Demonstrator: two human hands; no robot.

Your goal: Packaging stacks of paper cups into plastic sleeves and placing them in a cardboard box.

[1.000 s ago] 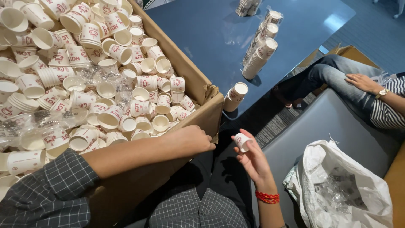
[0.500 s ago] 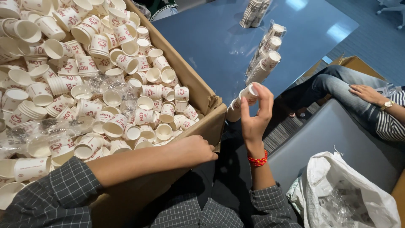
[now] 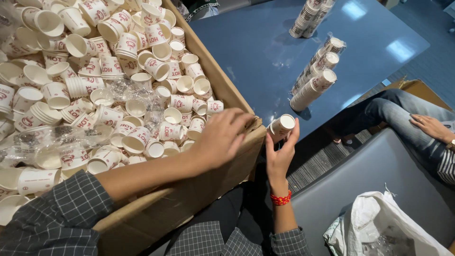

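Observation:
A big cardboard box (image 3: 222, 83) on my left holds several small white paper cups with red print (image 3: 142, 71), loose and in short stacks. My left hand (image 3: 220, 137) reaches over the box's near corner, fingers spread and curled above the cups, holding nothing that I can see. My right hand (image 3: 279, 151), with a red thread band at the wrist, is raised beside the box corner and grips a short stack of white paper cups (image 3: 282, 125) at its fingertips.
A blue table (image 3: 265, 52) carries long wrapped cup stacks (image 3: 313, 80) and more cup stacks (image 3: 310, 16) at its far edge. Another person sits at the right, a hand (image 3: 431, 125) on a jeans-clad leg. A white plastic bag (image 3: 388, 230) lies on a grey seat.
My right hand rose from low by my lap up to the box corner, now holding cups there. My left hand slid forward over the box's corner toward the cups.

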